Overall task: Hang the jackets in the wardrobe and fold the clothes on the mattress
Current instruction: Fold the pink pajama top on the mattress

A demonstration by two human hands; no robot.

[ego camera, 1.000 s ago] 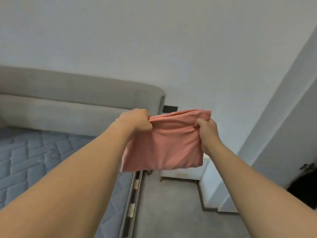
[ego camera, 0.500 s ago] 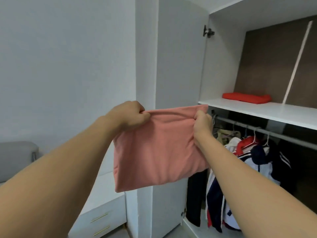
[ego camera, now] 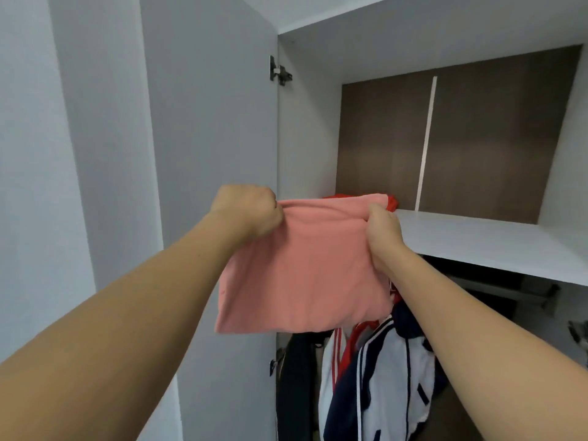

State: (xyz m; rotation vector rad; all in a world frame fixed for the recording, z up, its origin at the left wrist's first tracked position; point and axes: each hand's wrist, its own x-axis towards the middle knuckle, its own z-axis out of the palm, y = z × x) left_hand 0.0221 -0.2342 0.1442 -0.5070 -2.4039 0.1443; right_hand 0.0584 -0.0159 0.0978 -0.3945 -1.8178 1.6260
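A folded pink garment [ego camera: 302,268] hangs in front of the open wardrobe, held up by its top edge. My left hand [ego camera: 246,213] grips its upper left corner and my right hand [ego camera: 383,232] grips its upper right corner. Its top edge is level with the white wardrobe shelf [ego camera: 483,240]. A folded red garment [ego camera: 392,202] lies on that shelf, mostly hidden behind the pink one. Below the shelf hang jackets, among them a navy and white one with red trim [ego camera: 378,377] and a dark one [ego camera: 296,383].
The wardrobe door [ego camera: 210,138] stands open on the left with two hinges showing. The shelf's right part is bare white board in front of a brown back panel [ego camera: 471,138]. A hanging rail [ego camera: 496,289] runs under the shelf.
The view has swung from the bed to the wardrobe and come closer. Both hands kept their grip and carried the pink garment up to shelf level, covering most of the red garment.
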